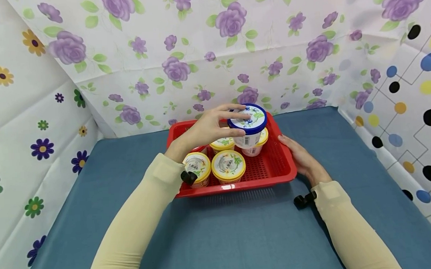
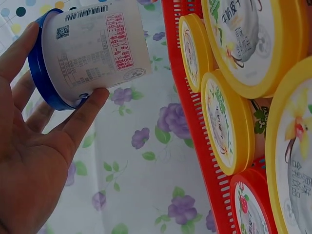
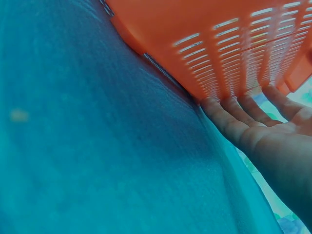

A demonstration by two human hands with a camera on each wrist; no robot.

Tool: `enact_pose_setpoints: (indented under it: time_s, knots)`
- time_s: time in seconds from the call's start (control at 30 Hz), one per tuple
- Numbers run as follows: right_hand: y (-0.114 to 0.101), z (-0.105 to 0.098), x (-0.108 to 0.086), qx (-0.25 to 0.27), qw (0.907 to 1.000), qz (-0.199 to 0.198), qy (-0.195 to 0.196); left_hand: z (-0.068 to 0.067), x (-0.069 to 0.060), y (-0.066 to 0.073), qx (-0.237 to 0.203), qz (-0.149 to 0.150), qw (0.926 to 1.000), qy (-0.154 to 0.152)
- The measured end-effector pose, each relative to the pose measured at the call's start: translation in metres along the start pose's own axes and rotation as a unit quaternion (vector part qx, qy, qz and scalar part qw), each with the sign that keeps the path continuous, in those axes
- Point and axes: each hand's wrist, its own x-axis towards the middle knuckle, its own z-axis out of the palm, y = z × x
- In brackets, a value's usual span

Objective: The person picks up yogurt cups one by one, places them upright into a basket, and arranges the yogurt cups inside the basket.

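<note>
My left hand [image 1: 208,128] grips a white tub with a blue lid [image 1: 248,127], its fingers spread across the lid and rim. It holds the tub, slightly tilted, above the back right of a red basket [image 1: 271,176]. In the left wrist view the printed side and barcode of this tub [image 2: 92,48] show. Several yellow-lidded tubs [image 1: 228,166] stand in the basket, along with a red-lidded tub [image 2: 249,207] largely hidden by my left arm in the head view. My right hand [image 1: 303,158] holds the basket's right side, fingers [image 3: 226,119] against the slotted outer wall.
A blue-grey cloth [image 1: 227,234] covers the table under the basket. Behind it hangs a white sheet with purple flowers [image 1: 176,68]; patterned sheets also flank the left and right. Black wrist straps [image 1: 305,201] sit on both sleeves.
</note>
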Motion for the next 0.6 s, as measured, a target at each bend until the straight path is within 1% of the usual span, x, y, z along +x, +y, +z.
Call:
enact_pose_setpoints:
  time_s: [0.07, 0.13, 0.4, 0.6]
  knots:
    - [0.000, -0.001, 0.000, 0.001, 1.0000, -0.001, -0.001, 0.002, 0.003, 0.000, -0.009, 0.001, 0.9999, -0.008]
    - [0.000, -0.002, 0.000, 0.001, 1.0000, -0.001, -0.001, 0.003, 0.006, -0.001, -0.003, 0.000, 0.9999, -0.016]
    - [0.000, -0.002, 0.000, 0.007, 0.9999, -0.003, -0.006, 0.010, 0.016, -0.005, 0.065, 0.000, 0.9966, -0.051]
    - [-0.001, -0.002, -0.001, 0.021, 0.9996, -0.006, -0.017, 0.019, 0.022, -0.006, 0.075, -0.008, 0.9941, -0.078]
